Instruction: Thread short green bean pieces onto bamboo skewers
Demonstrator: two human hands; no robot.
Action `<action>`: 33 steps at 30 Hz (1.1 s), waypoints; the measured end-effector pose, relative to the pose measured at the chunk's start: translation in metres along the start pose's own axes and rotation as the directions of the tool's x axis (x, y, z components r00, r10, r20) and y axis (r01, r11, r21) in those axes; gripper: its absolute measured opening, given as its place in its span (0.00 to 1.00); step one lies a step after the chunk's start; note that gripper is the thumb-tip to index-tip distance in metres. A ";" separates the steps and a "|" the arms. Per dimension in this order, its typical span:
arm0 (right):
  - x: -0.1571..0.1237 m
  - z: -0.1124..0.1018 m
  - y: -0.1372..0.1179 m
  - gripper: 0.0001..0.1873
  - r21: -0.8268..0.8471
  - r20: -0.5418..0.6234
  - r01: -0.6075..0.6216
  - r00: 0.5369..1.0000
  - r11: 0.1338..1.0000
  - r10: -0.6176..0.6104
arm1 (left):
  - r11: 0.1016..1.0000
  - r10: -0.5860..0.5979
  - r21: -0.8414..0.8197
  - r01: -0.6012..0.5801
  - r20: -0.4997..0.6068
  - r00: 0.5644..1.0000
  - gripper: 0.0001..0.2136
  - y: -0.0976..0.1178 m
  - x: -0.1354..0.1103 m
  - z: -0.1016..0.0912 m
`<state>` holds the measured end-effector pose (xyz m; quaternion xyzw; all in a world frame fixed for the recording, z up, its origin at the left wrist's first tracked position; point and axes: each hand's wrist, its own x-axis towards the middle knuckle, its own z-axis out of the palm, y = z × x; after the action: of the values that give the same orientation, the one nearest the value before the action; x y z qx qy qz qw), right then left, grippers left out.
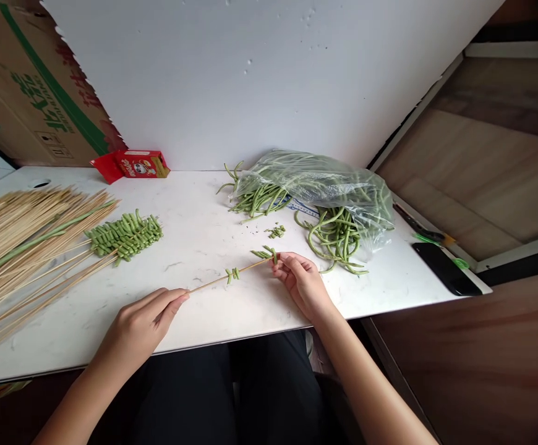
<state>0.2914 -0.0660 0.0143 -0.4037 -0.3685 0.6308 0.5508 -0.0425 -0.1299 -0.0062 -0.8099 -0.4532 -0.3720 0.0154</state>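
My left hand (pixel 146 318) pinches the near end of a thin bamboo skewer (pixel 208 284), held slanting over the table. Several short green bean pieces (pixel 232 274) sit across the skewer's middle. At its far end my right hand (pixel 300 281) closes its fingertips on a cut green bean piece (pixel 274 254) at the skewer's tip. A few more cut pieces (pixel 260 253) lie just left of those fingers. Beyond them is a small heap of bean bits (pixel 276 231). To the left, finished rows of bean pieces (pixel 125 237) are threaded on skewers.
Many loose bamboo skewers (pixel 23 228) cover the table's left side, with one long bean (pixel 41 238) across them. Long green beans (pixel 338 238) spill from a clear plastic bag (pixel 324 176). A red box (pixel 143 164) stands at the back; a black phone (pixel 445 269) lies at right.
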 end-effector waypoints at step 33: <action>-0.005 0.004 0.007 0.15 -0.176 -0.063 0.102 0.991 0.979 -0.115 | 1.000 0.009 -0.030 -0.008 0.021 1.000 0.07 0.000 0.000 0.001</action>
<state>0.2855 -0.0722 0.0101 -0.4520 -0.4228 0.5503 0.5605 -0.0415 -0.1296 -0.0069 -0.8158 -0.4442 -0.3702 0.0003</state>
